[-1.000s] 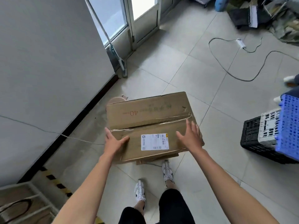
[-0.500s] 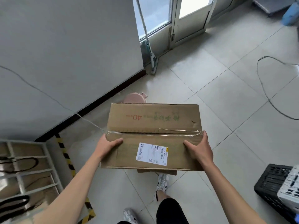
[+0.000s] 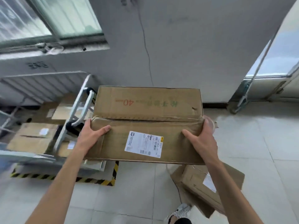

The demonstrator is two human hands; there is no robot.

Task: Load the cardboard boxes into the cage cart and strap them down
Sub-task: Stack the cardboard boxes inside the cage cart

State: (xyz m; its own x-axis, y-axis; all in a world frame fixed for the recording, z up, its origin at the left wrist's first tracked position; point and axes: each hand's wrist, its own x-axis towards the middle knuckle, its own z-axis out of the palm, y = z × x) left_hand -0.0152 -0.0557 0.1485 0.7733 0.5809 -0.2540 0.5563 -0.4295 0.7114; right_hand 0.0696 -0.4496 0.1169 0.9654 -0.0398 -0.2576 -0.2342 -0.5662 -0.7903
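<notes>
I hold a flat cardboard box (image 3: 145, 113) level in front of me, off the floor, with a white shipping label on its near flap and "40" printed in red. My left hand (image 3: 90, 135) grips its left edge, thumb on top. My right hand (image 3: 202, 138) grips its right edge. The white metal cage cart (image 3: 76, 107) stands to the left, just beyond the box, with several cardboard boxes (image 3: 32, 138) inside it. Another cardboard box (image 3: 200, 183) lies on the floor at lower right, by my foot.
Yellow-black hazard tape (image 3: 64, 178) marks the floor around the cart. A grey wall with a thin cable is straight ahead, a window at upper left. A long-handled tool (image 3: 252, 80) leans by the glass door at the right. Tiled floor lies on the right.
I lifted the box off the floor and turned left with it. The cage cart with its boxes has come into view, and the crates on the right have left it.
</notes>
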